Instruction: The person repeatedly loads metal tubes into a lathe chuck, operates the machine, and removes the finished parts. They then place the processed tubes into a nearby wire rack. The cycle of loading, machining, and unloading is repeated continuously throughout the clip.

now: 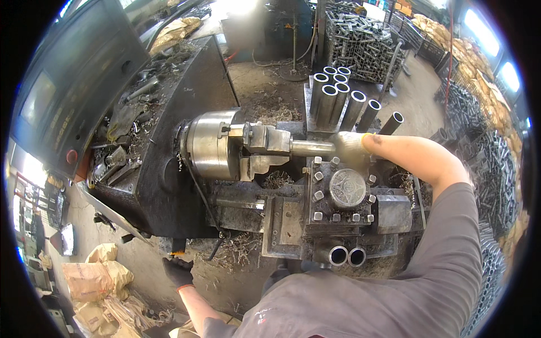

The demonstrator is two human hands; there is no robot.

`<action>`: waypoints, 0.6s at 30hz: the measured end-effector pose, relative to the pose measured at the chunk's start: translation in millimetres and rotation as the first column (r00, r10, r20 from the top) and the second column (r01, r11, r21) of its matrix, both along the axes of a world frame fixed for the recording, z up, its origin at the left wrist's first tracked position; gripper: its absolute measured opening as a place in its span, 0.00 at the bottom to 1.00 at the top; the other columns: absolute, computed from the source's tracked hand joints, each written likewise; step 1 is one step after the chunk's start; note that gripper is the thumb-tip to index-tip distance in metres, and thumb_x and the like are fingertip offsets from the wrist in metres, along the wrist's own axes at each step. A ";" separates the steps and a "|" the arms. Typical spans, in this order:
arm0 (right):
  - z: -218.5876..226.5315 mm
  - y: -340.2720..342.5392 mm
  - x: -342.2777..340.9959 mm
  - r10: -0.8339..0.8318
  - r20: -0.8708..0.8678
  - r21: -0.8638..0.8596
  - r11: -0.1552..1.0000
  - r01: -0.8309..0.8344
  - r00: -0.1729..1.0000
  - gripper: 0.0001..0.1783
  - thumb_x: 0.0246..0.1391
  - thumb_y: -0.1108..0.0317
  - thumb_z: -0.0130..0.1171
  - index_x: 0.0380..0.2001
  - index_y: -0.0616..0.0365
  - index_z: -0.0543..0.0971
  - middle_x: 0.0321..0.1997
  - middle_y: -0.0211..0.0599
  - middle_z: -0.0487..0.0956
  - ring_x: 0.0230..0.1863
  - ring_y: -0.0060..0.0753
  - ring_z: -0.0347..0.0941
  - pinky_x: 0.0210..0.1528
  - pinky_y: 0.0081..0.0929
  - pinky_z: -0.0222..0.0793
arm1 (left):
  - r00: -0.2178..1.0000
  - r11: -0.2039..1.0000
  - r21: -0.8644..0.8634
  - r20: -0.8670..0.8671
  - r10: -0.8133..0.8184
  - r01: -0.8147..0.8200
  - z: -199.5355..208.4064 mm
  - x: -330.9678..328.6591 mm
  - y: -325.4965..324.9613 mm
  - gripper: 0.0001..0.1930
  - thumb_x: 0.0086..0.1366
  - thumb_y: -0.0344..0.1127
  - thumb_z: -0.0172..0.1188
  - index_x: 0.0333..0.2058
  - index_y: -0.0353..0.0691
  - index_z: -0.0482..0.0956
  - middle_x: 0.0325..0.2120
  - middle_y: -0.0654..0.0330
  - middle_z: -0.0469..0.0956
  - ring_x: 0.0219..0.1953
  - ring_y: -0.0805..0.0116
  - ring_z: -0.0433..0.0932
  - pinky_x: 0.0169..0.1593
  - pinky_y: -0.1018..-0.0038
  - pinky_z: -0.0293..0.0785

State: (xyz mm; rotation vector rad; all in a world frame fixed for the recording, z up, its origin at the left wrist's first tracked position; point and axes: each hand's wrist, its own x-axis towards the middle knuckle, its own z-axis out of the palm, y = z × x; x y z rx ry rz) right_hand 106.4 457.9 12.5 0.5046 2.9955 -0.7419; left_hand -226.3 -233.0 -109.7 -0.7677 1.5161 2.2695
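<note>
A steel tube (313, 148) runs level out of the jaws of a lathe chuck (213, 145). My right hand (352, 147), in a whitish work glove, is closed round the tube's right end; the glove is slightly blurred and hides that end. Beneath this hand stands the square tool post (347, 189), with a round cap and several bolts. Low on the left, my left hand (179, 273) wears a dark glove. Its fingers are curled beside a small orange-marked part (177, 253) at the machine's lower front, and what they hold is hidden.
Several upright steel tubes (329, 101) stand on a plate behind the tool post. Two more tubes (338, 256) lie at its near side. Metal shavings (234, 253) litter the machine bed. Wire crates of metal parts (363, 42) stand behind, and paper sacks (90, 279) lie at lower left.
</note>
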 end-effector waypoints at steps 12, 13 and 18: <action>139.6 -85.5 -122.8 0.188 0.358 -0.548 0.835 0.043 0.915 0.38 0.62 0.65 0.67 0.73 0.57 0.65 0.47 0.46 0.85 0.35 0.40 0.81 0.40 0.38 0.81 | 0.987 0.988 -0.066 -0.070 -0.147 0.143 -16.1 -18.9 -14.1 0.23 0.77 0.60 0.53 0.25 0.53 0.70 0.17 0.68 0.67 0.17 0.68 0.64 0.38 0.50 0.76; 139.4 -83.2 -128.5 0.134 0.451 -0.494 0.861 0.122 0.882 0.39 0.62 0.64 0.68 0.73 0.56 0.65 0.46 0.44 0.86 0.34 0.37 0.81 0.38 0.37 0.81 | 0.987 0.986 -0.112 -0.083 -0.135 0.125 -27.0 -20.4 -13.5 0.23 0.78 0.58 0.53 0.26 0.52 0.72 0.18 0.67 0.69 0.18 0.67 0.66 0.39 0.49 0.78; 82.0 -18.9 -65.8 0.271 0.352 0.028 0.954 -0.300 0.896 0.31 0.61 0.49 0.70 0.61 0.55 0.79 0.48 0.49 0.89 0.43 0.48 0.87 0.45 0.44 0.83 | 0.979 0.981 -0.179 -0.177 -0.106 0.074 -41.0 -16.0 -12.2 0.20 0.78 0.56 0.53 0.37 0.44 0.77 0.24 0.62 0.74 0.23 0.68 0.71 0.31 0.65 0.75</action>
